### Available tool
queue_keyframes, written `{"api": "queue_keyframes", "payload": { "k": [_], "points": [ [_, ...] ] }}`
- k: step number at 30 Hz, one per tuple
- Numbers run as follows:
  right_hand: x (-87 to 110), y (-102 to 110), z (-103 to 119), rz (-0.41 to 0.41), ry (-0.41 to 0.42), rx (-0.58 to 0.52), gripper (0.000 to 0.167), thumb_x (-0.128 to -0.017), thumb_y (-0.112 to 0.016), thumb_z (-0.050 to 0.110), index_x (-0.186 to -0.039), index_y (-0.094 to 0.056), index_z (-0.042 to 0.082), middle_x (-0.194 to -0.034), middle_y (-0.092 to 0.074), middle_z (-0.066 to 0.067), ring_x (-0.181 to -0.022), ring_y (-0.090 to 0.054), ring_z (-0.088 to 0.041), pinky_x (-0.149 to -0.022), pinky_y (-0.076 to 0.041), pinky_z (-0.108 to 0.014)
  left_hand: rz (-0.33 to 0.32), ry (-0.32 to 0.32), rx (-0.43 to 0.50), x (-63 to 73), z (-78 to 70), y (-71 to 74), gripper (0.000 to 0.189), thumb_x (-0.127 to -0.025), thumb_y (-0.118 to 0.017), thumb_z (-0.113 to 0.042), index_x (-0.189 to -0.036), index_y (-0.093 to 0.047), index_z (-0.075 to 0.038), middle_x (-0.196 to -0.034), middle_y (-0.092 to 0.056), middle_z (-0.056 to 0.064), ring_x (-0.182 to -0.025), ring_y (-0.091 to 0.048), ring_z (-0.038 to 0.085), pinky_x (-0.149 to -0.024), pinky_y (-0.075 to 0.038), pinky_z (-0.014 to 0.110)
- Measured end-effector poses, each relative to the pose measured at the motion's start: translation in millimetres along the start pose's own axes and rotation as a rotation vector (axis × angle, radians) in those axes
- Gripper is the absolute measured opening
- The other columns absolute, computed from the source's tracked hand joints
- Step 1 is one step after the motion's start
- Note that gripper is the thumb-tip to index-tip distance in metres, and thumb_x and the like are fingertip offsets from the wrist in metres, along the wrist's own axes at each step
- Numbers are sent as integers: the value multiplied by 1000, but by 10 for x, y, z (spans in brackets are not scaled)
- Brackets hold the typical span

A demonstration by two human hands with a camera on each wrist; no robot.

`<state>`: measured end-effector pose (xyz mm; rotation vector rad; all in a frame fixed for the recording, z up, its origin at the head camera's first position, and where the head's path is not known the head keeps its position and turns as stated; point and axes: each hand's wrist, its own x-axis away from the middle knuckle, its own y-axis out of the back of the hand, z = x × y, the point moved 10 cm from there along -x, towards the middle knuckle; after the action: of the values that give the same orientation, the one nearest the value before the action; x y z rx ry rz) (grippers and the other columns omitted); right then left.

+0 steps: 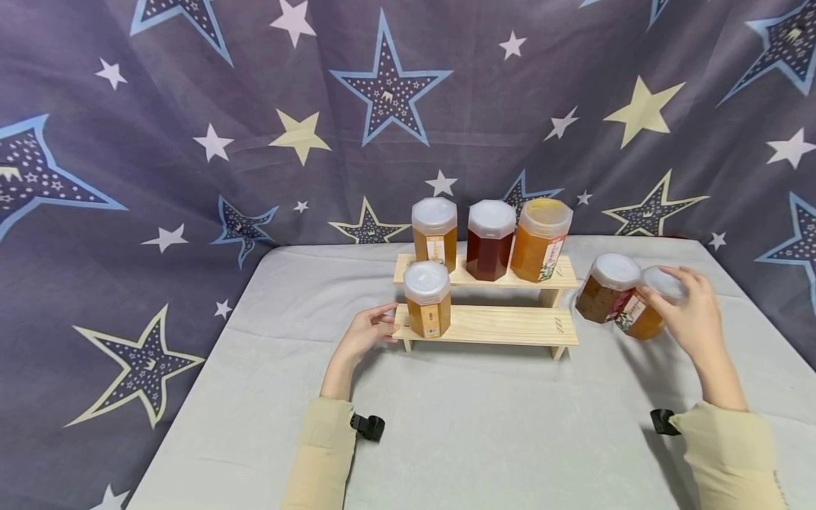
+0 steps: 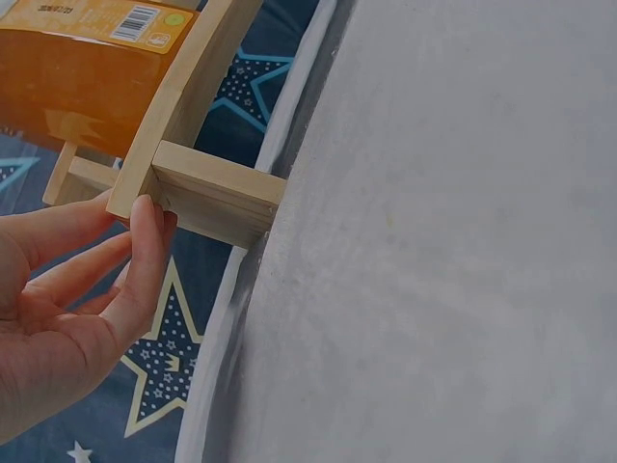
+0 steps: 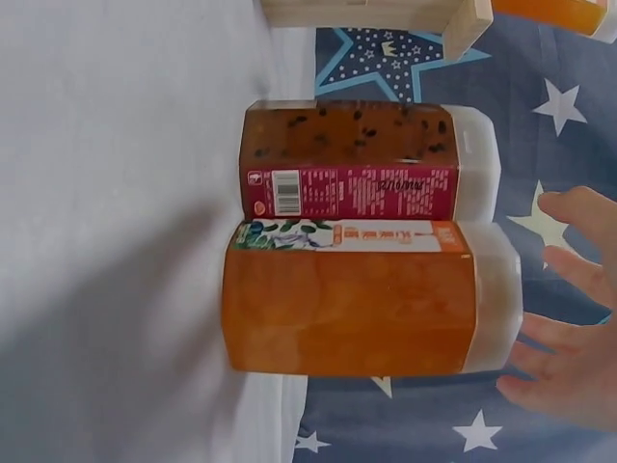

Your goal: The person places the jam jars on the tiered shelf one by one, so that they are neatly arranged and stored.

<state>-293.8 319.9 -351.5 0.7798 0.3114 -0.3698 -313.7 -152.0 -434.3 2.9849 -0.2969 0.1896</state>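
Observation:
My left hand pinches the left end of the lower board of a two-tier wooden shelf, fingers above and below it. An amber honey jar stands on that board, close to my left hand. My right hand is at the white lid of an orange jar on the table, its fingers spread and relaxed around the lid's side. Touching that jar, a dark brown jar with a maroon label stands between it and the shelf.
On the upper board stand an amber jar, a dark red jar and an orange jar. A grey cloth covers the table. Behind hangs a dark curtain with stars.

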Motion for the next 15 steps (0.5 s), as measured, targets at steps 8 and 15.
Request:
{"api": "queue_keyframes", "payload": {
  "k": [8, 15],
  "points": [
    [-22, 16, -126, -4, -21, -5, 48, -82, -59, 13, -122, -45, -10, -128, -29, -36, -118, -26, -50, -100, -21, -61, 2, 0, 4, 6, -10, -6, 50, -79, -51, 11, -128, -39, 9, -101, -51, 27, -67, -57, 13, -83, -49, 51],
    [-17, -27, -235, 26, -51, -12, 53, -83, -57, 17, -126, -40, -10, -129, -23, -38, -119, -22, -52, -100, -19, -63, -1, 12, 6, -75, 112, 36, 50, -79, -53, 10, -128, -40, 8, -99, -51, 25, -67, -56, 13, -80, -52, 48]
  ]
}}
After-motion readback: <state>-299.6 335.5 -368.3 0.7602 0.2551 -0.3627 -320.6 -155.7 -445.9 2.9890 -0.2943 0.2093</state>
